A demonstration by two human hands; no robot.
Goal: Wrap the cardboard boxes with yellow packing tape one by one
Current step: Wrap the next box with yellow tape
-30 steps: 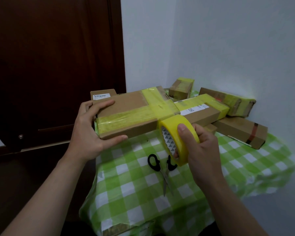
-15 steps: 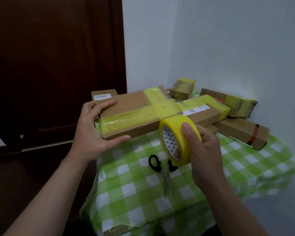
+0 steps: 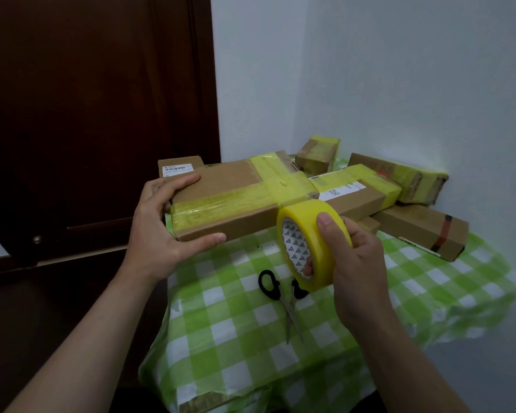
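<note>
Dim, even indoor light with a cool grey cast. The wall is the brightest area, and the door sinks almost to black. Soft shadow lies on the cloth under the box, whose taped top carries a faint sheen, as does the roll. The cloth's right edge is smeared, and straight lines bow toward the frame's edges.

Scissors on table, boxes behind.
</note>
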